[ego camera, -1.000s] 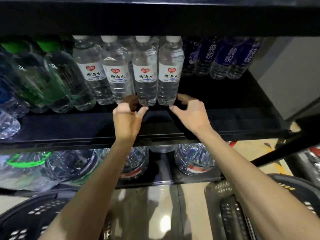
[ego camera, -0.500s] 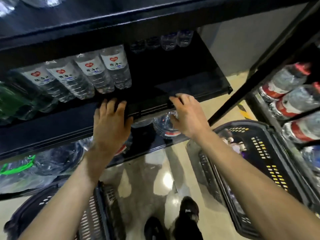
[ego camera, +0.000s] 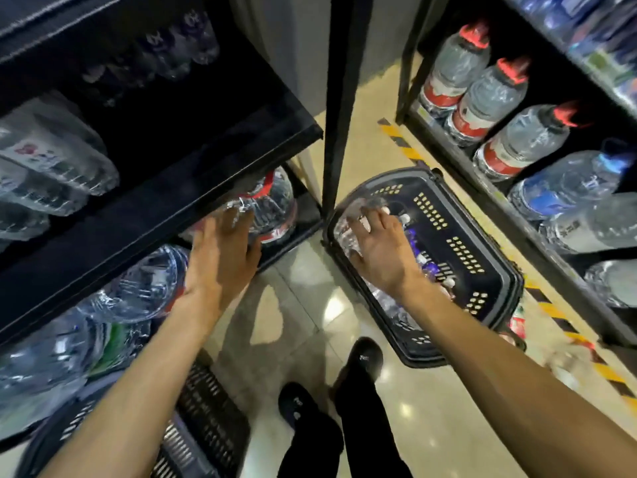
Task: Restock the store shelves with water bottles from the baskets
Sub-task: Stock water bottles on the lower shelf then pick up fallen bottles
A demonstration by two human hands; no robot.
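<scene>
A dark basket (ego camera: 499, 267) stands on the floor to the right and holds several small water bottles (ego camera: 348, 232) with white caps. My right hand (ego camera: 379, 246) is over them with its fingers spread, at or just above the bottles, and grips nothing that I can see. My left hand (ego camera: 220, 257) hovers flat with relaxed fingers and holds nothing, just below the front edge of the black shelf (ego camera: 172, 201). On that shelf stand small bottles with white and red labels (ego camera: 51, 160), blurred.
Large water jugs (ego camera: 272, 208) fill the bottom shelf behind my left hand. A second dark basket (ego camera: 206, 408) sits at the lower left. A black upright post (ego camera: 341, 98) separates the racks. Red-capped jugs (ego camera: 482, 98) line the right rack. My black shoes (ego camera: 365, 357) stand on the glossy floor.
Both hands have left the shelf's bottles and dropped down. My right hand has swung right over the basket. The view has tilted down toward the floor.
</scene>
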